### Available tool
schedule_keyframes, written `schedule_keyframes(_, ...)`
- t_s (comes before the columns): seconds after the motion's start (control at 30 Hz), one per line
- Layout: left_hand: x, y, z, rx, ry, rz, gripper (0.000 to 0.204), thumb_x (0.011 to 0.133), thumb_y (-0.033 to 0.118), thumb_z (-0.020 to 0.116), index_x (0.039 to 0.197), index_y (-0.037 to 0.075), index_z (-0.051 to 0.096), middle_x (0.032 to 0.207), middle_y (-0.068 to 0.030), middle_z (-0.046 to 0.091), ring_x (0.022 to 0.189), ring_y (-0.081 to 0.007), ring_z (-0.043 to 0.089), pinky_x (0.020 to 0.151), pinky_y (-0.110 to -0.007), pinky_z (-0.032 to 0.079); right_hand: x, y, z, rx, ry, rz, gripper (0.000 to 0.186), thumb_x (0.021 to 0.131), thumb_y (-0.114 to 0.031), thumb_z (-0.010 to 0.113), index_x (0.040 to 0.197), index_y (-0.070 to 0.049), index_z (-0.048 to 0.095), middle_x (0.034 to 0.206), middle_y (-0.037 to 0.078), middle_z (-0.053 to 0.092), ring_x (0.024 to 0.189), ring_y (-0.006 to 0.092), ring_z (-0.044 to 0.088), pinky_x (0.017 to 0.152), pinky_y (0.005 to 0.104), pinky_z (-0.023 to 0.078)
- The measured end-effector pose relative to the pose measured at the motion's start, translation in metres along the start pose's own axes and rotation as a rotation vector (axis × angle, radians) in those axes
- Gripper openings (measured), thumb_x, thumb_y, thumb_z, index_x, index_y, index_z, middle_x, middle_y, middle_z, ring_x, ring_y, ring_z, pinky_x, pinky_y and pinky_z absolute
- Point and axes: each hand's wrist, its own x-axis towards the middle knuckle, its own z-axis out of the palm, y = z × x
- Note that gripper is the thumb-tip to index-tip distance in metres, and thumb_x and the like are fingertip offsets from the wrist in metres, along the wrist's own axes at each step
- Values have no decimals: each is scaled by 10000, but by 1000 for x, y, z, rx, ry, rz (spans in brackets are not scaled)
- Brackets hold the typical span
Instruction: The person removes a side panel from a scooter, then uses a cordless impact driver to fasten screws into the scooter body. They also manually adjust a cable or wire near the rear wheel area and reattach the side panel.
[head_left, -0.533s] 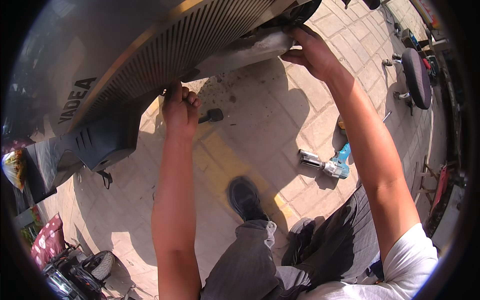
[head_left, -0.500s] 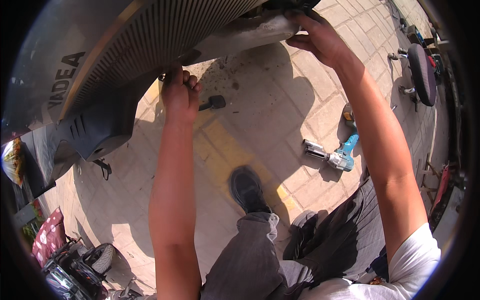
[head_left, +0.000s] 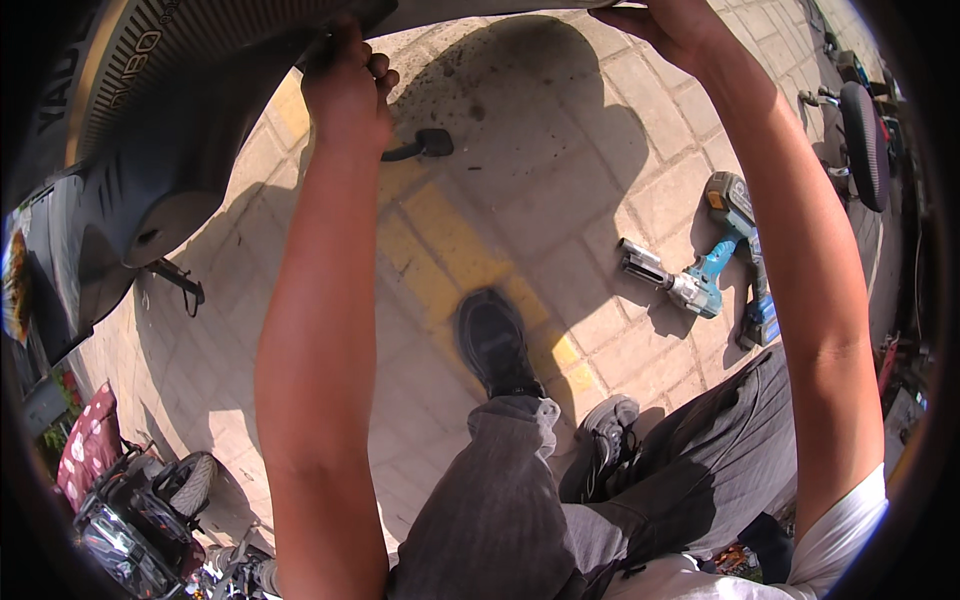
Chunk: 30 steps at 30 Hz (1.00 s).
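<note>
My left hand [head_left: 348, 95] is closed with curled fingers at the dark lower edge of an electric scooter's bodywork [head_left: 200, 130]. Exactly what its fingertips grip is hidden behind the hand. At the top edge of the picture, my right hand [head_left: 680, 30] pinches the right end of a grey curved panel [head_left: 480, 12], most of which is cut off by the frame. Just beyond my left wrist, a black lever with a padded end [head_left: 433, 142] shows above the paving; its shaft passes behind my wrist.
A teal impact wrench [head_left: 708, 275] with a socket lies on the paving [head_left: 560, 200] inside my right forearm, beside a blue tool part [head_left: 762, 318]. A wheeled stool [head_left: 862, 145] stands far right. A small wheeled vehicle [head_left: 150, 520] is at lower left.
The view has tilted, so the scooter, both hands and the ground sit higher in the picture. More of the wrench shows. Both hands keep hold at the bodywork.
</note>
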Motion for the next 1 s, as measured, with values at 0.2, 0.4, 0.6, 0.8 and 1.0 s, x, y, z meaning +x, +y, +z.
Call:
schedule_keyframes(0.2, 0, -1, -6, 46, -7, -8, 204, 967, 219, 602, 847, 112, 476, 694, 9, 389, 632, -130, 387, 576, -314, 349, 5, 1, -1, -9, -1, 51, 431, 882, -354, 705, 1187, -71, 591, 1106, 69, 648, 963, 211, 634, 850, 330, 534)
schedule_keyframes(0.4, 2, -2, -5, 4, -44, -13, 186, 968, 193, 596, 847, 108, 484, 691, 13, 372, 628, -130, 352, 580, -304, 325, 4, -4, -1, -30, 0, 75, 431, 890, -354, 695, 1194, -67, 591, 1136, 70, 637, 988, 208, 621, 872, 333, 526)
schedule_keyframes(0.6, 5, -10, -9, -45, -43, -28, 144, 965, 181, 601, 854, 128, 527, 698, 17, 382, 639, -126, 339, 592, -317, 326, -16, -15, 10, -66, -30, -22, 484, 881, -359, 705, 1239, -71, 552, 1168, 66, 622, 1001, 213, 613, 886, 343, 516)
schedule_keyframes(0.8, 10, -14, -15, -315, -134, -103, 21, 955, 123, 595, 936, 124, 603, 722, 26, 426, 654, -125, 346, 627, -295, 329, -7, -7, 8, -10, -32, -40, 497, 877, -350, 711, 1249, -72, 536, 1154, 63, 626, 994, 211, 615, 879, 346, 516)
schedule_keyframes(1.0, 7, -17, 5, -245, -174, -42, 59, 934, 66, 598, 963, 114, 614, 739, 22, 463, 650, -127, 348, 621, -298, 331, 13, 12, -24, 88, -40, 88, 389, 895, -307, 691, 1182, -66, 588, 1120, 57, 634, 968, 203, 630, 868, 343, 532)
